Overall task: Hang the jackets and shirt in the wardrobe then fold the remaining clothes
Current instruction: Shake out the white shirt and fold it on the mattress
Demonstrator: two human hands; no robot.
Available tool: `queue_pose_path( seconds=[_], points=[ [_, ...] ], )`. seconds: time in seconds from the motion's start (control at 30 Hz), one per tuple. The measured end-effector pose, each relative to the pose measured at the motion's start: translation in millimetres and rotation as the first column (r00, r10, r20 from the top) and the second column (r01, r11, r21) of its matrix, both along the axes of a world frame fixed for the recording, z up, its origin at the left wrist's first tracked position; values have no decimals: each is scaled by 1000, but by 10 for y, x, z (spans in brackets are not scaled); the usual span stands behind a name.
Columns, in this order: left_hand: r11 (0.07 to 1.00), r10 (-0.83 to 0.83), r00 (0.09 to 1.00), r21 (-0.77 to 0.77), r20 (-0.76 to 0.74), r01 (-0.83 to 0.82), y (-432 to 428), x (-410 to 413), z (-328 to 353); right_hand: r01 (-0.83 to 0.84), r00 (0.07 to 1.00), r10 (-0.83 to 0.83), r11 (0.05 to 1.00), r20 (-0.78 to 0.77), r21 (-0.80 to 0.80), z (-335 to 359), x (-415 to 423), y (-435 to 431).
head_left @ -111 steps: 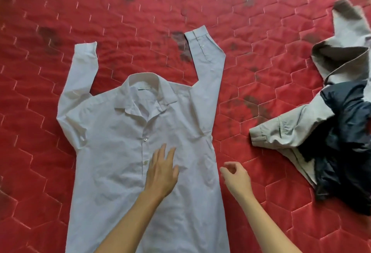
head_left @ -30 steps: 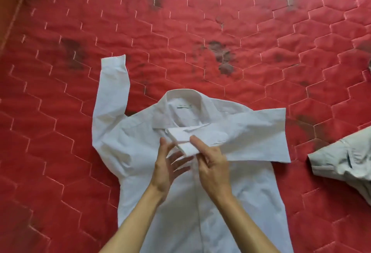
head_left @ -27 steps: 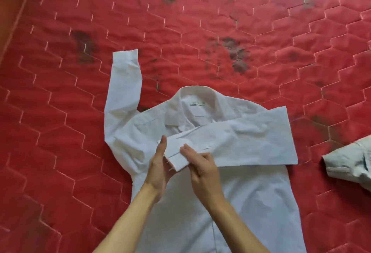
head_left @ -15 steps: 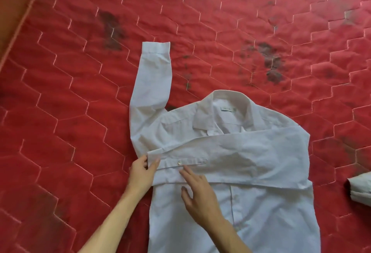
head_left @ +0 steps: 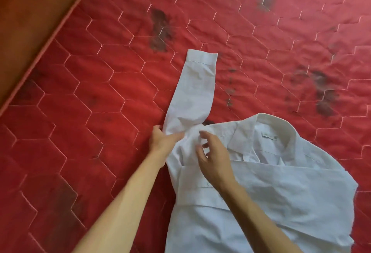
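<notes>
- Red quilted mattress (head_left: 100, 76): white shirt (head_left: 281, 202) lies flat, one sleeve folded across just below the collar (head_left: 269, 121).
- Your left hand (head_left: 162, 141) grips the free sleeve (head_left: 192, 92) at its base, beside the collar; your right hand (head_left: 212, 158) is relaxed with fingers spread, holding nothing.
- Cloth is likely light and limp; take the cuff (head_left: 201, 58).

Shirt (head_left: 281, 202): plain white throughout. Mattress (head_left: 100, 92): red, quilted with pale stitching in a repeating hexagon pattern (irregular dark grey-brown blotches scattered across it). Surface (head_left: 30, 11) beyond its upper-left edge: uniform orange-brown.
</notes>
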State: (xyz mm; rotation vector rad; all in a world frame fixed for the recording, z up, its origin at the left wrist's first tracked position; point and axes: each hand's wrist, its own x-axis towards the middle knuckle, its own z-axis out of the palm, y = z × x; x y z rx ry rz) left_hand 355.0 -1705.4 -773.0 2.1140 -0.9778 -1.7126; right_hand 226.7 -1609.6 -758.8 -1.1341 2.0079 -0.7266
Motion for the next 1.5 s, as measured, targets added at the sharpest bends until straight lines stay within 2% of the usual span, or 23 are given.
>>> queue_pose_path(
  seconds=[0.03, 0.1, 0.13, 0.2, 0.27, 0.4, 0.5, 0.7, 0.83, 0.97, 1.0, 1.07, 1.1, 1.17, 1.23, 1.27, 1.33, 1.43, 1.5],
  points=[
    [996, -13, 993, 89, -121, 24, -38, 29, 26, -35, 999, 36, 999, 11, -8, -4, 22, -129],
    [994, 57, 969, 101, -240, -34, -95, 139, 76, -146, 989, 146, 989, 7, 14, -32, 86, -328],
    [986, 162, 946, 67, -280, -150, -133, 237, 71, -200, 980, 201, 978, -6, 52, -56, 135, -387],
    [925, 369, 840, 72, -398, -373, -199, 531, 69, -283, 957, 289, 950, -28, 131, -105, 265, -429],
    [869, 474, 740, 116, -478, -481, -214, 931, 38, -329, 939, 340, 930, -43, 162, -151, 404, -404],
    [821, 547, 670, 163, -502, -547, -157, 1671, 85, -319, 932, 341, 933, -125, 167, -211, 601, -384],
    [767, 605, 636, 136, -480, -627, -126, 2103, 199, -301, 916, 342, 931, -209, 206, -259, 725, -396],
    [703, 608, 610, -13, -508, -711, -192, 2828, 413, -295, 874, 361, 926, -325, 237, -268, 827, -367],
    [581, 675, 520, -58, -523, -812, -169, 3184, 529, -287, 874, 349, 932, -339, 220, -289, 832, -324],
    [624, 615, 593, -139, -521, -769, -151, 3093, 771, -258, 932, 266, 964, -247, 64, -141, 961, -256],
    [639, 598, 621, -166, -506, -751, -140, 2982, 836, -227, 959, 225, 974, -171, 10, -41, 1026, -240],
    [729, 491, 725, -229, -483, -645, -94, 2660, 938, -110, 986, 109, 994, 125, 0, 277, 1188, -229],
    [790, 399, 810, -288, -430, -542, -46, 2464, 982, -62, 953, 50, 998, 299, 31, 445, 1260, -229],
    [876, 169, 969, -424, -178, -231, 109, 2049, 966, 19, 841, -49, 998, 538, 61, 717, 1323, -222],
    [871, -75, 997, -488, -25, 53, 379, 1538, 945, 79, 743, -106, 994, 661, 71, 889, 1287, -181],
    [831, -205, 979, -527, 10, 180, 531, 1282, 977, 99, 726, -128, 992, 676, 81, 957, 1239, -152],
    [680, -431, 897, -619, 95, 392, 843, 828, 939, 121, 787, -177, 984, 591, 133, 1017, 1066, -50],
    [349, -625, 697, -674, 351, 652, 1213, 370, 680, 240, 883, -299, 950, 363, 198, 838, 576, 288],
    [164, -722, 560, -686, 406, 709, 1462, 109, 581, 323, 895, -367, 925, 251, 203, 718, 124, 584]
  ],
)
